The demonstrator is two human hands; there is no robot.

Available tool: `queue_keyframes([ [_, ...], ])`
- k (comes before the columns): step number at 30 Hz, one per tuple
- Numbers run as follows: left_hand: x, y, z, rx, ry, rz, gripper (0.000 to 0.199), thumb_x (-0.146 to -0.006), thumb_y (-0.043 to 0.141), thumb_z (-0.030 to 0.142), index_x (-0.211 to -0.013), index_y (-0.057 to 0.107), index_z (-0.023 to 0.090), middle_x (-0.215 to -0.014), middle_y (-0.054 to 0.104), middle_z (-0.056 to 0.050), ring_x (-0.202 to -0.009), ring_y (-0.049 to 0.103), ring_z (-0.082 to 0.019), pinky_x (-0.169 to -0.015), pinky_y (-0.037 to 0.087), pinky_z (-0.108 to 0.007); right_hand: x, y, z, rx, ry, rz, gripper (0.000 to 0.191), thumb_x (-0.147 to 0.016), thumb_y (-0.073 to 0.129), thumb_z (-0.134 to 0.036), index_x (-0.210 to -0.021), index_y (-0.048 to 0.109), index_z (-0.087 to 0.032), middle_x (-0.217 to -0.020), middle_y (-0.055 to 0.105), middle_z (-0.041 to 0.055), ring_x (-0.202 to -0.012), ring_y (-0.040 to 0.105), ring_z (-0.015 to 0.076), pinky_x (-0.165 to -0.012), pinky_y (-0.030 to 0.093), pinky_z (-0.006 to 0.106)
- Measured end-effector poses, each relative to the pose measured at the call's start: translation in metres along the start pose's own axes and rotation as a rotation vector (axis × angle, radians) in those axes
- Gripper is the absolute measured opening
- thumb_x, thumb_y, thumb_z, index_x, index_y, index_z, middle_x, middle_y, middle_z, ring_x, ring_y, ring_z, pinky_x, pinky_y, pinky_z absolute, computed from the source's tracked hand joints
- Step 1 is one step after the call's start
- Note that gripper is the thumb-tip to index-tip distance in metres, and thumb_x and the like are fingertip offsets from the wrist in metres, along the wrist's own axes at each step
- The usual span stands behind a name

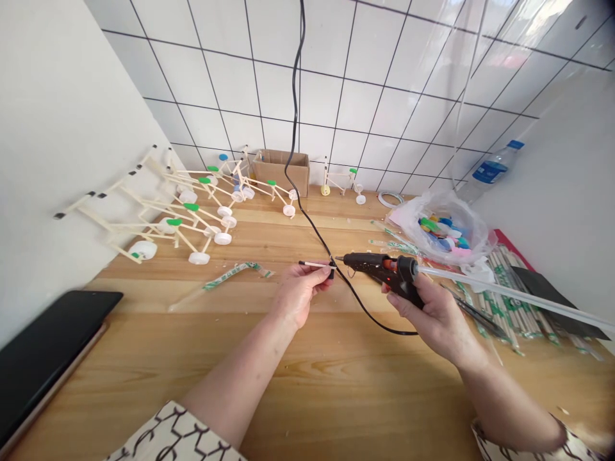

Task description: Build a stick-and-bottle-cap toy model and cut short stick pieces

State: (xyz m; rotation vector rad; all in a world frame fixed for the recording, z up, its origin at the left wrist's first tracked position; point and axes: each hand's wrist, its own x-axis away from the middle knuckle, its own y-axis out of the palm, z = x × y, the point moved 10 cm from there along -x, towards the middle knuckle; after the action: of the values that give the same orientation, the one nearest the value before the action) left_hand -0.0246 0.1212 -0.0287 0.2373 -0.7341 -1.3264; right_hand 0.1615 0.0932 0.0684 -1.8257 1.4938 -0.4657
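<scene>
Between the fingertips of my left hand (300, 288) is a thin pale stick (314, 264) with dark ends. Its right end meets a small black piece at my fingertips. My right hand (435, 314) is wrapped round the handle of a black glue gun (379, 266), which points left. The nozzle is close to the stick's right end; whether they touch I cannot tell. A long clear glue stick (509, 296) runs out of the back of the gun to the right. A black cable (314, 227) passes behind my left fingertips.
Several stick models with white wheels (222, 238) stand at the left. Behind are a cardboard box (283, 171) and one small model (343, 179). Rightward lie a bag of coloured pieces (408, 208), wrapped sticks (512, 294) and a bottle (492, 169). A phone (52, 346) lies front left.
</scene>
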Motion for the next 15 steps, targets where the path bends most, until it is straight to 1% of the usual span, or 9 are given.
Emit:
queue_keyframes([
  [3,0.0,0.0,-0.001,-0.001,-0.004,-0.001,0.021,-0.044,0.08,0.018,-0.062,0.069,0.012,-0.056,0.065,-0.003,-0.049,0.056,-0.01,-0.051,0.042,-0.021,0.0,-0.002,0.003,-0.057,0.035,0.01,0.02,-0.081,0.053,-0.033,-0.094,0.057,-0.018,-0.074,0.058,0.0017,-0.059,0.048,0.0126,-0.053,0.04,0.025],
  [5,-0.001,-0.001,-0.001,-0.004,-0.005,0.006,0.021,-0.044,0.08,0.017,-0.062,0.069,0.012,-0.055,0.065,-0.003,-0.049,0.056,-0.01,-0.051,0.042,-0.021,0.0,-0.004,0.002,-0.134,0.048,0.023,0.018,-0.08,0.055,-0.032,-0.091,0.058,-0.018,-0.076,0.059,0.0022,-0.061,0.049,0.0124,-0.054,0.041,0.025],
  [9,-0.001,-0.001,0.001,0.001,-0.008,0.012,0.022,-0.044,0.08,0.018,-0.061,0.069,0.011,-0.054,0.064,-0.002,-0.048,0.056,-0.009,-0.05,0.042,-0.021,-0.004,-0.004,0.004,-0.404,0.087,0.031,0.018,-0.079,0.057,-0.031,-0.091,0.057,-0.018,-0.079,0.059,0.0025,-0.057,0.047,0.0096,-0.052,0.04,0.023],
  [12,0.0,-0.001,0.002,0.007,-0.001,0.01,0.022,-0.044,0.08,0.018,-0.061,0.068,0.011,-0.054,0.064,-0.002,-0.048,0.056,-0.009,-0.05,0.043,-0.021,-0.011,-0.003,0.013,-0.63,0.14,0.041,0.022,-0.078,0.058,-0.034,-0.092,0.056,-0.017,-0.07,0.057,0.0011,-0.051,0.044,0.0085,-0.045,0.036,0.021],
  [14,0.0,-0.001,0.003,0.012,0.01,0.006,0.023,-0.044,0.081,0.019,-0.061,0.068,0.01,-0.055,0.064,-0.003,-0.048,0.056,-0.009,-0.05,0.043,-0.021,-0.017,-0.001,0.022,-0.73,0.188,0.028,0.025,-0.078,0.057,-0.035,-0.094,0.055,-0.017,-0.061,0.054,-0.0008,-0.048,0.043,0.0087,-0.04,0.031,0.02],
  [15,-0.001,0.0,0.004,0.014,0.016,0.004,0.023,-0.045,0.081,0.019,-0.061,0.068,0.01,-0.055,0.064,-0.003,-0.048,0.057,-0.009,-0.05,0.043,-0.021,-0.021,0.0,0.027,-0.769,0.21,0.02,0.026,-0.077,0.057,-0.036,-0.095,0.055,-0.017,-0.06,0.054,-0.0012,-0.048,0.045,0.0091,-0.038,0.03,0.019],
])
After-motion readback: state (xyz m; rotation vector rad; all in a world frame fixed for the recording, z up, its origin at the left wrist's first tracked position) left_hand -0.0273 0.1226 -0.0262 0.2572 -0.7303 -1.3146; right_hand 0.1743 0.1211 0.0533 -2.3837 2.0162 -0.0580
